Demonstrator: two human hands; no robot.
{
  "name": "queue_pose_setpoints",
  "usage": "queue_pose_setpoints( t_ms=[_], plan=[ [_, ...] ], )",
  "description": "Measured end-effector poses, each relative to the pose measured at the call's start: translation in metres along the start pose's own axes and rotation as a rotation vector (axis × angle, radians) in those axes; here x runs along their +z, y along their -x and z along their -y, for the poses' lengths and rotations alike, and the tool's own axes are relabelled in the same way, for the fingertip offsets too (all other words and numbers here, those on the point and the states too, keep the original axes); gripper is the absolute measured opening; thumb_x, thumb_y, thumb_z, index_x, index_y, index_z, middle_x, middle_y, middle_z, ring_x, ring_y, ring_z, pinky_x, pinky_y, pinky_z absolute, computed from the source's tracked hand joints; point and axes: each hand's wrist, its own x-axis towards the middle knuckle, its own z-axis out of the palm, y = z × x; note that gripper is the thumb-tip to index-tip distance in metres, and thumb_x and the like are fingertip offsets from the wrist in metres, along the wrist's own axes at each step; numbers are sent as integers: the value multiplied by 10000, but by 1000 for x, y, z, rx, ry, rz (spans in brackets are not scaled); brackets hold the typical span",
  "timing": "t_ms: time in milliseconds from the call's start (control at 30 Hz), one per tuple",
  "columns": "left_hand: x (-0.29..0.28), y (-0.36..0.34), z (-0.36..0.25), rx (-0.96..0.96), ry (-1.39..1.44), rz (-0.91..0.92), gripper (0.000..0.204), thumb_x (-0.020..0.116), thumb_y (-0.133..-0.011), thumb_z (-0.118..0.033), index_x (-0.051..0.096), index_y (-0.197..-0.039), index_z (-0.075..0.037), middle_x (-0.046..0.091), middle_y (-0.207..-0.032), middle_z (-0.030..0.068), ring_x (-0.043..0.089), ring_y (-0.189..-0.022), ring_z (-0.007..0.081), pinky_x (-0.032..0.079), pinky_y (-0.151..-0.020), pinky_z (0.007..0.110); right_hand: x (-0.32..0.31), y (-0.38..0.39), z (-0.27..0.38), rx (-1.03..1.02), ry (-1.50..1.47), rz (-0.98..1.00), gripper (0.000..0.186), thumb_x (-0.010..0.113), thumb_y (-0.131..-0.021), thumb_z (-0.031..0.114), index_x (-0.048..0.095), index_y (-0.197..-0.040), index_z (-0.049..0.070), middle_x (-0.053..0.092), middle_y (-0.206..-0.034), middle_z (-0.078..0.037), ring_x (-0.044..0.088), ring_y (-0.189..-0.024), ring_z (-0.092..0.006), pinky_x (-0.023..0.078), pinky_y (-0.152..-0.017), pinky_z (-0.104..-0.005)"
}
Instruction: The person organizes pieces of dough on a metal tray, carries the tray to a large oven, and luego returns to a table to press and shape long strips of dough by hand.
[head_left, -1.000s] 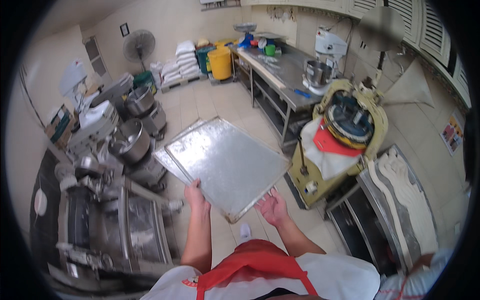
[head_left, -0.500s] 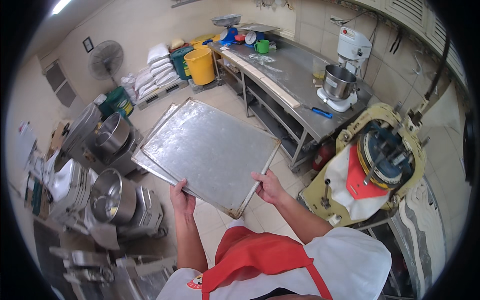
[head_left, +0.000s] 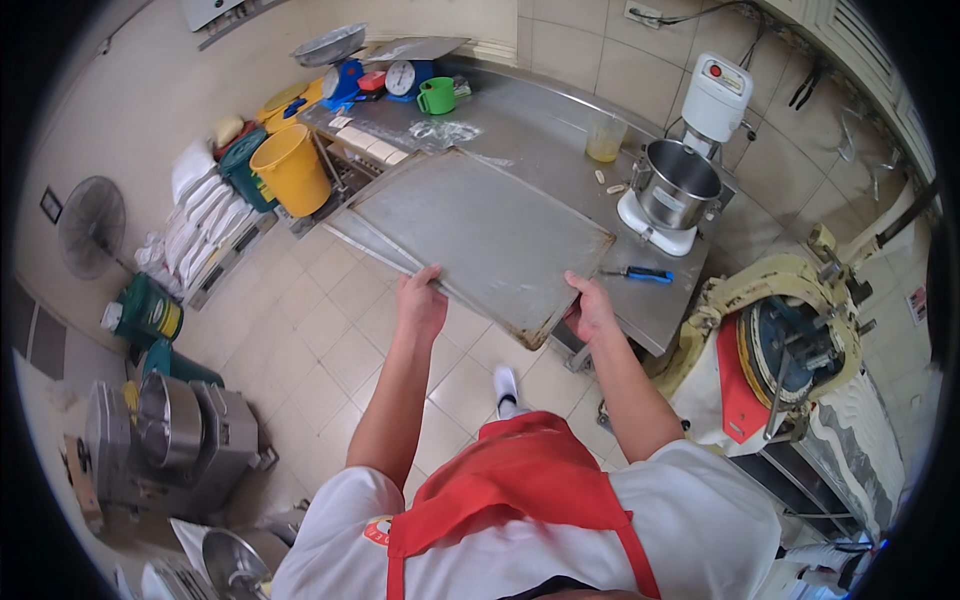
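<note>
Both my hands grip a stack of flat metal baking trays (head_left: 490, 240), at least two, slightly fanned out. My left hand (head_left: 422, 302) is closed on the near left edge, where a lower tray juts out. On the near right side, my right hand (head_left: 590, 305) is closed with the thumb on top. Brown stains mark the near corner. The stack's far part overlaps the steel worktable (head_left: 560, 110) and hides some pale dough pieces (head_left: 370, 143) along its front edge. Whether the trays touch the table, I cannot tell.
On the worktable stand a white stand mixer (head_left: 680, 170), a blue-handled tool (head_left: 648, 274), a clear jug (head_left: 604, 138), a green cup (head_left: 436, 96) and scales (head_left: 402, 78). A cream-coloured machine (head_left: 775, 350) is at right. Yellow bin (head_left: 292, 170) and floor mixer (head_left: 170, 430) lie left.
I have turned and stepped toward the worktable, so the room has shifted left in view. The trays, held in both hands, have moved forward over the table's front edge.
</note>
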Motion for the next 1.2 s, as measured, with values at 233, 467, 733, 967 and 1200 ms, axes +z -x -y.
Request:
queue_pose_setpoints(
  t_ms=[233, 467, 733, 967, 1200],
  plan=[
    [70, -261, 51, -117, -35, 31, 250, 580, -960, 54, 540, -1206, 41, 623, -1109, 123, 653, -1049, 279, 534, -1025, 429, -12, -245, 30, -98, -82, -167, 313, 744, -949, 113, 613, -1230, 72, 730, -1139, -70, 740, -1003, -243, 615, -869, -404],
    [55, -473, 113, -306, 58, -18, 233, 527, -950, 104, 497, -1180, 80, 587, -1161, 192, 630, -1068, 321, 535, -1035, 493, -20, -440, 53, 18, 80, -395, 407, 707, -967, 112, 598, -1345, 9, 689, -1277, -120, 687, -1167, -301, 549, -1050, -473],
    [37, -594, 168, -588, 15, 134, 271, 548, -998, 31, 525, -1254, 116, 635, -1190, 216, 649, -1155, 332, 559, -1054, 454, -48, -543, 27, -180, 344, -762, 468, 587, -934, -11, 579, -1399, -56, 692, -1266, -145, 668, -1154, -273, 547, -973, -429],
    [22, -561, 83, -948, -724, 415, 435, 673, -1027, -82, 538, -1423, 37, 690, -1278, 163, 679, -1165, 242, 547, -1025, 356, -8, -471, 12, -262, 793, -1035, 366, 589, -993, 75, 691, -1336, -3, 724, -1170, -94, 676, -1003, -179, 556, -832, -342],
    [74, -505, 130, -793, -900, 1385, 412, 729, -987, -180, 621, -1342, -3, 718, -1265, 149, 691, -1162, 223, 536, -1034, 335, 27, -264, -88, -433, 80, -1755, 339, 618, -1009, 106, 666, -1326, -4, 703, -1152, -111, 691, -1005, -210, 577, -849, -334]
  ],
)
